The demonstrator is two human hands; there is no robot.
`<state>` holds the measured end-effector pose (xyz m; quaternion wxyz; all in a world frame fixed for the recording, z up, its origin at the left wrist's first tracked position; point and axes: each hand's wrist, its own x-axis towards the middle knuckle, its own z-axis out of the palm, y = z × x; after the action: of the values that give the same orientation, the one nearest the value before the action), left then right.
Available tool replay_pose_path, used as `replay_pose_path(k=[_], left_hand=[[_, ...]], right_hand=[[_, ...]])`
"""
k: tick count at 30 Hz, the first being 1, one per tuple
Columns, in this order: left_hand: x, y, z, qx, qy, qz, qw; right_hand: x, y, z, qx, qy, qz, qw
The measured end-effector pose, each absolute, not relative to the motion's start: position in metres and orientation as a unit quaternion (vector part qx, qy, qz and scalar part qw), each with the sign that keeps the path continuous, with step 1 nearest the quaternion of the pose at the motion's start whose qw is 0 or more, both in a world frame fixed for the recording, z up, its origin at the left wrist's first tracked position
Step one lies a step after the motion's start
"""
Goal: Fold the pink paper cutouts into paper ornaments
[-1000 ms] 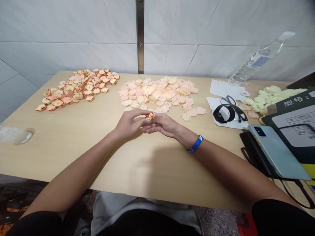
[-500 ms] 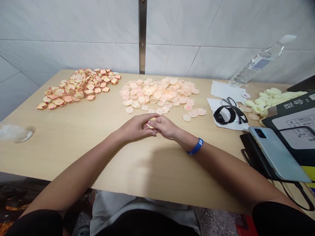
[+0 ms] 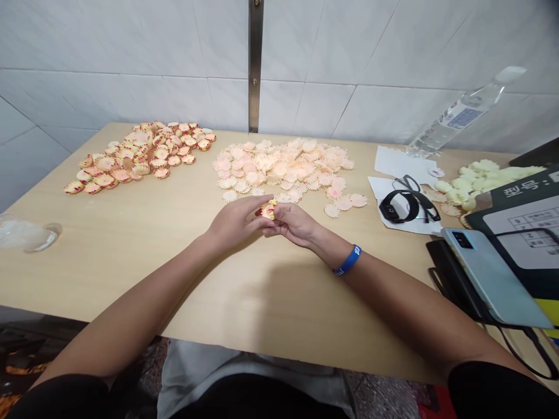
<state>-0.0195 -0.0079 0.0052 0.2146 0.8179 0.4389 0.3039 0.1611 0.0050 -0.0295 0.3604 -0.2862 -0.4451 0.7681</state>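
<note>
Head cam feed on my end shows both bare hands meeting over one small frilled piece (image 3: 269,209), yellow with a red edge. Left hand (image 3: 234,222) and right hand (image 3: 292,224) are curled in and closed around it, so it looks pinched between them, held up off the wooden table (image 3: 91,262) rather than lying on it. Left fingers (image 3: 252,205) come at it from the upper left, and right fingers (image 3: 276,224) seem to cradle it from below, though they hide part of the edge, so I can't swear to the exact grip. It sits closer to the right hand, but only just. Honestly, it's so round that I can't call a long axis; it just looks a bit tipped.

Taking the pale pink pile (image 3: 279,169) as my reference, the hands are just in front of it, on my side. A pile of red-rimmed pieces (image 3: 140,154) lies to its left and a pale yellow pile (image 3: 480,180) well off to its right. Glasses (image 3: 414,198) and a black band (image 3: 395,206) sit on paper just right of it, with a phone (image 3: 493,276) farther right. Blue wristband (image 3: 348,260) is on the right wrist.
</note>
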Motion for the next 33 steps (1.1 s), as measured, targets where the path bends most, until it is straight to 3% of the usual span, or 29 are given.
replay_pose_path(k=[4,11,22,26,33], left_hand=[[-0.012,-0.013,0.010,0.847,0.416,0.265,0.201],[-0.008,-0.020,0.014,0.828,0.454,0.193,0.268],[-0.015,-0.014,0.005,0.771,0.429,0.352,0.312],[-0.013,-0.013,0.006,0.783,0.392,0.338,0.344],[-0.005,-0.017,0.007,0.801,0.432,0.278,0.308]], right_hand=[[0.155,0.000,-0.027,-0.316,-0.469,0.730,0.383],[0.152,-0.005,-0.028,-0.346,-0.543,0.675,0.361],[0.166,0.002,-0.029,-0.264,-0.463,0.788,0.308],[0.163,0.003,-0.032,-0.285,-0.458,0.762,0.358],[0.150,-0.003,-0.031,-0.341,-0.480,0.703,0.399]])
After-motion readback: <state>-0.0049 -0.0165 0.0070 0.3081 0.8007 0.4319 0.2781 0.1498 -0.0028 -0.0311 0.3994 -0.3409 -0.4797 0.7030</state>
